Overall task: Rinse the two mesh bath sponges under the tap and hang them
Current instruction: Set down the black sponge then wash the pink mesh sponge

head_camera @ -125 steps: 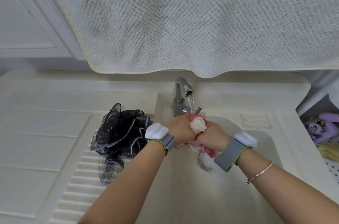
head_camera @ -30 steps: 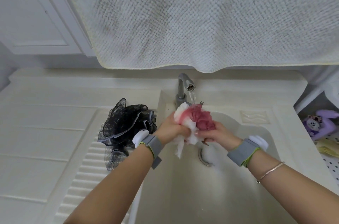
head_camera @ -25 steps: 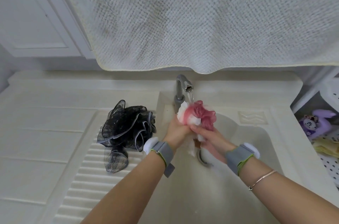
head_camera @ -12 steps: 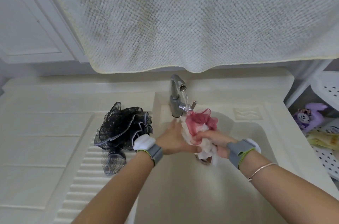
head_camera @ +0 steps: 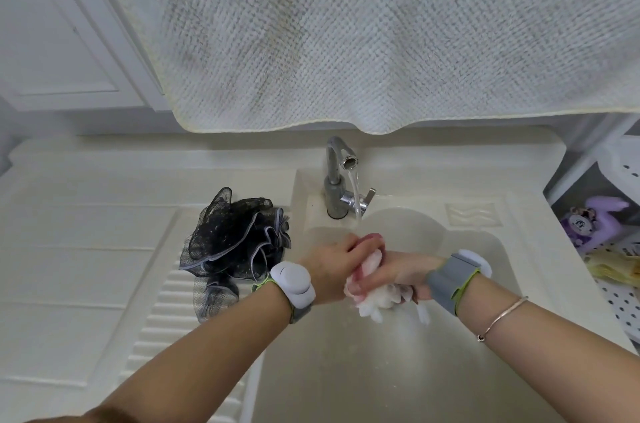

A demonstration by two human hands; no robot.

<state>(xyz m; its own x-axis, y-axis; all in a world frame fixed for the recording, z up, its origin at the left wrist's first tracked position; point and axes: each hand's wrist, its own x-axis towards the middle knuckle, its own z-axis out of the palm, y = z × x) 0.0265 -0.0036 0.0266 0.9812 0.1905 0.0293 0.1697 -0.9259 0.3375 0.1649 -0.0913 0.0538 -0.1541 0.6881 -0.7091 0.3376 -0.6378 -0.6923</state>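
Over the sink basin (head_camera: 346,370), my left hand (head_camera: 334,266) and my right hand (head_camera: 403,272) both squeeze the pink and white mesh sponge (head_camera: 372,294), crushed small between them. White mesh hangs out below my palms. Water runs from the grey tap (head_camera: 337,176) and falls onto my hands. The black mesh sponge (head_camera: 232,242) lies on the ribbed drainboard (head_camera: 166,336), left of the basin and apart from my hands.
A large white waffle towel (head_camera: 346,34) hangs low over the back of the sink, just above the tap. A white shelf rack with a purple toy (head_camera: 595,221) stands at the right. White cabinet doors (head_camera: 52,41) are at the back left.
My left hand has closed over the pink sponge, which was fluffed up under the stream. Both hands have moved lower and nearer to me, and now press the sponge together.
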